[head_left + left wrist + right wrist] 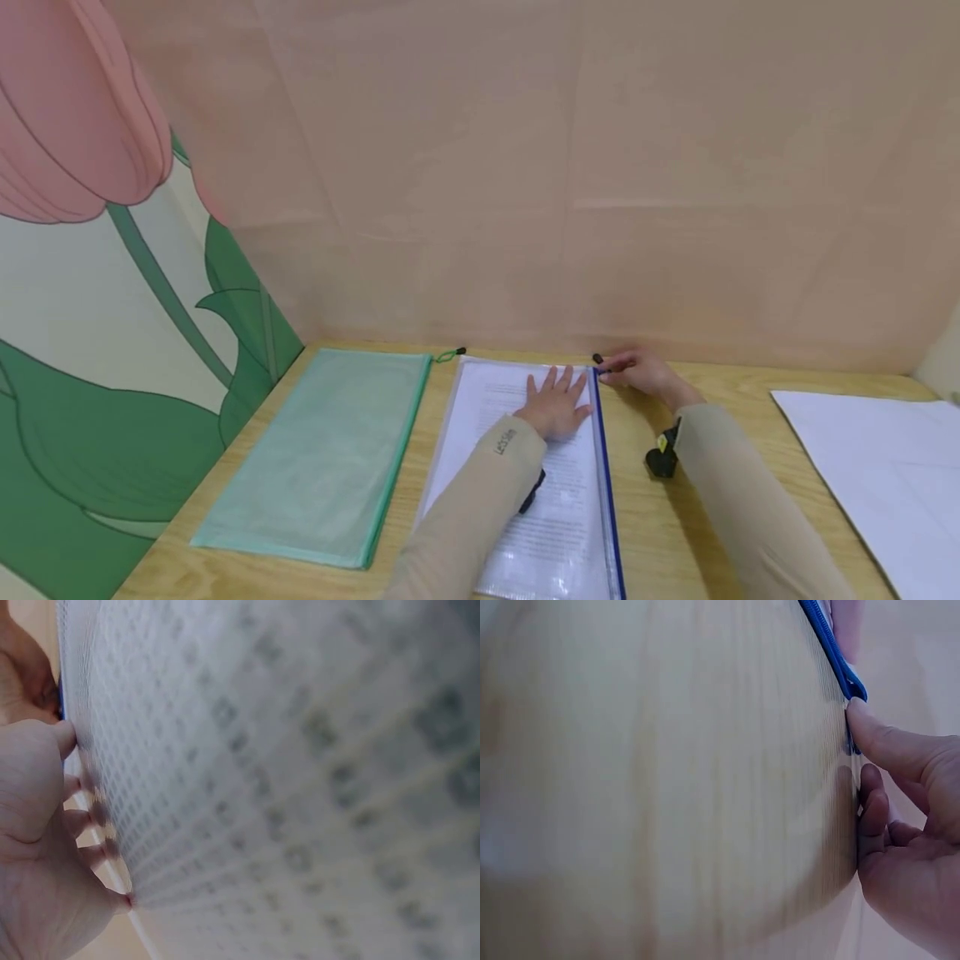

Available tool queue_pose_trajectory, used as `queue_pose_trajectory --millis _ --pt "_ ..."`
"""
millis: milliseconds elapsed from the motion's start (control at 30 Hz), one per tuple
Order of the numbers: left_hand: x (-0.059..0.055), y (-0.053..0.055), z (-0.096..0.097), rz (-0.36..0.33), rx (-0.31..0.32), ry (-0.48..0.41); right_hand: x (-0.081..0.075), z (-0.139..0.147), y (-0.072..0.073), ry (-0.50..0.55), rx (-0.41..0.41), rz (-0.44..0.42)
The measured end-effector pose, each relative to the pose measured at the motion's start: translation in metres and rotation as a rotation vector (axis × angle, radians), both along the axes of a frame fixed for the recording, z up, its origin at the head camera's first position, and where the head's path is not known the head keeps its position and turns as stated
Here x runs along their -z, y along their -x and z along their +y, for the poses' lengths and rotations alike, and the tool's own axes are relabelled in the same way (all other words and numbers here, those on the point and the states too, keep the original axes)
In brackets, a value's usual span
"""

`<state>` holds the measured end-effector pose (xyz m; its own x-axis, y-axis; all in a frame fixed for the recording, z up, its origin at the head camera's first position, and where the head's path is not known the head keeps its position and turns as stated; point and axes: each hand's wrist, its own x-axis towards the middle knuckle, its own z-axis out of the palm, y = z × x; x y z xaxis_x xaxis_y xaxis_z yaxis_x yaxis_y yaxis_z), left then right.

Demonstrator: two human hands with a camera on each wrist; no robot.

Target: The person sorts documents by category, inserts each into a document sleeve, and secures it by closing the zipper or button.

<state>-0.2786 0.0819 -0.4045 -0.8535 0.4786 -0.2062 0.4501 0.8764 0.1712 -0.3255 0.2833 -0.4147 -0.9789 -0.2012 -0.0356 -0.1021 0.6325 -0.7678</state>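
Observation:
A clear zip folder (540,533) with printed sheets inside lies on the wooden table. Its blue zipper (607,492) runs down the right edge. My left hand (553,412) rests flat on the folder's upper part, fingers spread. Near the top right corner, my right hand (643,372) pinches the blue zipper pull (602,370) between thumb and fingers; a black cord tip (597,358) sticks out beyond. The right wrist view shows the thumb (877,731) against the end of the blue zipper (826,641). In the left wrist view, printed text fills most of the picture.
A green zip folder (322,454) lies to the left, with a green cord pull (450,354) at its top right corner. White sheets (885,475) lie at the right. Behind the wooden table (693,533) hangs a pinkish-beige cloth (570,183), beside a wall with a painted tulip (82,108).

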Motion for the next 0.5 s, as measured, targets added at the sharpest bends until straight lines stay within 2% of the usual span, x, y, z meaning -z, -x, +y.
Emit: queue_pose_trajectory --millis 133,367,500 --pt "-0.0004 -0.0003 -0.0005 -0.008 -0.005 -0.004 -0.0011 0.0003 -0.0026 -0.042 0.021 -0.013" --pt "-0.0027 -0.0018 -0.0005 -0.019 -0.003 -0.01 -0.0012 0.003 -0.0057 -0.089 -0.046 0.014" --pt "-0.0026 -0.0022 0.0001 -0.005 -0.005 -0.001 -0.0011 0.0088 -0.0098 -0.045 -0.035 -0.046"
